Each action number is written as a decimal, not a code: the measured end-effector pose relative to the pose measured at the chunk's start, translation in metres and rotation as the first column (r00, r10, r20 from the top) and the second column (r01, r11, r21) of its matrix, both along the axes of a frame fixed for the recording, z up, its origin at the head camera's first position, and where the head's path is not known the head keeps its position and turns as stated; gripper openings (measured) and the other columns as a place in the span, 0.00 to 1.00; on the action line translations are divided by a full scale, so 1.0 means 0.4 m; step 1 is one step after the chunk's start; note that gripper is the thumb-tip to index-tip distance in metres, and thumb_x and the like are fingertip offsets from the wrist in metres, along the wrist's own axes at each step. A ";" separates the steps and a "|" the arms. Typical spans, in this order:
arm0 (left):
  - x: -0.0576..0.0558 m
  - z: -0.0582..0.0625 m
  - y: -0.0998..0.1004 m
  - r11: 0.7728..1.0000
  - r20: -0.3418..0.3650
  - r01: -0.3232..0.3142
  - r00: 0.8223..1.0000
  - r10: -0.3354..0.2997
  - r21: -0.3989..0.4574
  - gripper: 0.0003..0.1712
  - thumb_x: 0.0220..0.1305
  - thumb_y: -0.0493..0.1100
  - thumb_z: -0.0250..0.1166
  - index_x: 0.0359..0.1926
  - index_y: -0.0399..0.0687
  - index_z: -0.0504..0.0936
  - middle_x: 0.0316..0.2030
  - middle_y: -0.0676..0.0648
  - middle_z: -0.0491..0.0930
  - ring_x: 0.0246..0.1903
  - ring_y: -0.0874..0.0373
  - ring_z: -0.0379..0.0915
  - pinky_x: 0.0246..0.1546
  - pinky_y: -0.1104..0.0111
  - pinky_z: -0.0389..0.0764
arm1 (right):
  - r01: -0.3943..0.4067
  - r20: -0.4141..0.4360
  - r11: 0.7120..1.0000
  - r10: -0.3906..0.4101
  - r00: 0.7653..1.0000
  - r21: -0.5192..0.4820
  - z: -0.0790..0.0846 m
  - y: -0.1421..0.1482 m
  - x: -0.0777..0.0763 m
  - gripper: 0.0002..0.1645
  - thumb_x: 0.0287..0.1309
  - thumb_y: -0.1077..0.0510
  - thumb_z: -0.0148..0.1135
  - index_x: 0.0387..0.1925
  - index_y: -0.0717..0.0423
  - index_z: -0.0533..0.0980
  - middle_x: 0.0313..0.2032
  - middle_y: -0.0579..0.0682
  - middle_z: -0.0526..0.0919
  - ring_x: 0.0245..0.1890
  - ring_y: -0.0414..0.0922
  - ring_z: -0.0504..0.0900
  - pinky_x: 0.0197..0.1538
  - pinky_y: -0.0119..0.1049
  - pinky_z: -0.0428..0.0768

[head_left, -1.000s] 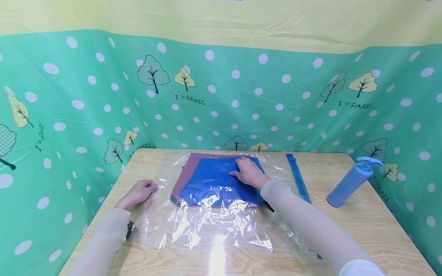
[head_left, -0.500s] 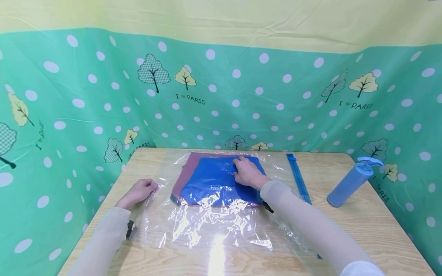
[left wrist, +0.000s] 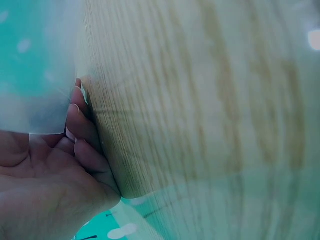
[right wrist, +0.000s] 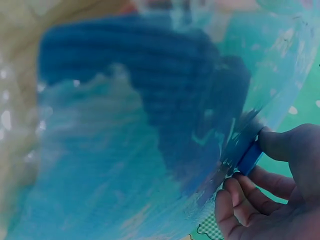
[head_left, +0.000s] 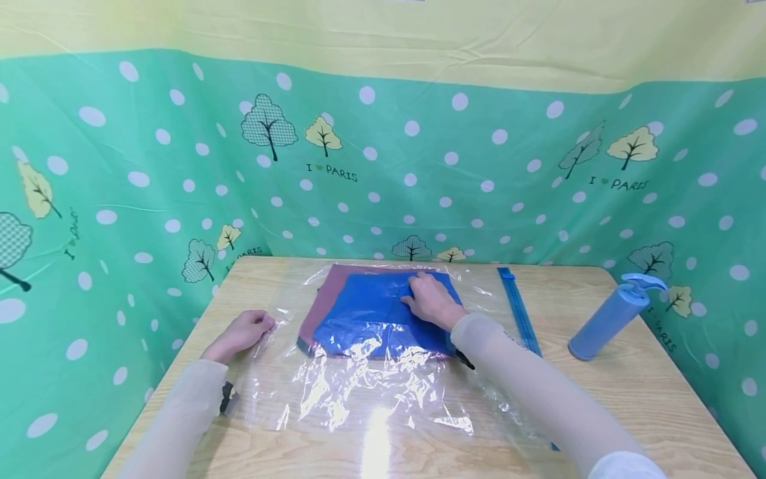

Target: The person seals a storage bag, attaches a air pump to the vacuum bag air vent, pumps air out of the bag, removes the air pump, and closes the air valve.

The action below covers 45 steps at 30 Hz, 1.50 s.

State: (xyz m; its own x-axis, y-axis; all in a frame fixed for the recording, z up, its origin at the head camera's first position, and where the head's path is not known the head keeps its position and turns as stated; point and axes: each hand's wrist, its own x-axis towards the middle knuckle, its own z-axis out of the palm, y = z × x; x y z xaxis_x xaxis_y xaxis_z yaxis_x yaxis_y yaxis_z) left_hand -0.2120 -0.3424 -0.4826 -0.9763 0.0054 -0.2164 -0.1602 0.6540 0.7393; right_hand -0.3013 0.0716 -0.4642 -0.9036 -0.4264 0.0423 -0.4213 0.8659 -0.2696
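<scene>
A large clear plastic storage bag (head_left: 275,392) lies flat on the table, with a blue zip strip (head_left: 519,309) down its right side. Inside are folded blue cloth (head_left: 365,306) and mauve cloth (head_left: 323,299) beneath it. My left hand (head_left: 242,330) pinches the bag's left edge between thumb and fingers; in the left wrist view the film (left wrist: 37,105) runs up from the grip. Over the blue cloth, my right hand (head_left: 433,299) has its thumb and fingers around a small blue piece (right wrist: 249,159) on the bag, which looks like a valve cap.
A blue hand pump (head_left: 607,322) with a T-shaped handle stands to the right of the bag on the wooden table (head_left: 646,406). A green polka-dot curtain (head_left: 407,159) hangs behind the table and along both sides.
My right fingers shift very slightly over the blue cloth. The left hand keeps its hold on the bag edge, and the bag and pump stay in place.
</scene>
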 end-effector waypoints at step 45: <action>-0.003 -0.002 -0.003 1.000 -0.002 0.006 1.000 -0.006 -0.003 0.18 0.82 0.43 0.54 0.31 0.42 0.76 0.27 0.49 0.71 0.31 0.53 0.67 0.36 0.60 0.70 | 0.000 0.053 0.999 0.003 0.999 -0.045 0.005 0.010 0.000 0.30 0.72 0.47 0.67 0.63 0.64 0.76 0.59 0.62 0.77 0.57 0.55 0.79 0.60 0.51 0.79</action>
State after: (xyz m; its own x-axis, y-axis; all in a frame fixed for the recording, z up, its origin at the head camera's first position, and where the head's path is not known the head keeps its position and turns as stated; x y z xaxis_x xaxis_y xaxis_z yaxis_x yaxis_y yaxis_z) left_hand -0.2132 -0.3436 -0.4833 -0.9767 0.0109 -0.2143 -0.1546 0.6568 0.7380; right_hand -0.3014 0.0758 -0.4622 -0.9044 -0.4265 0.0137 -0.4067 0.8520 -0.3297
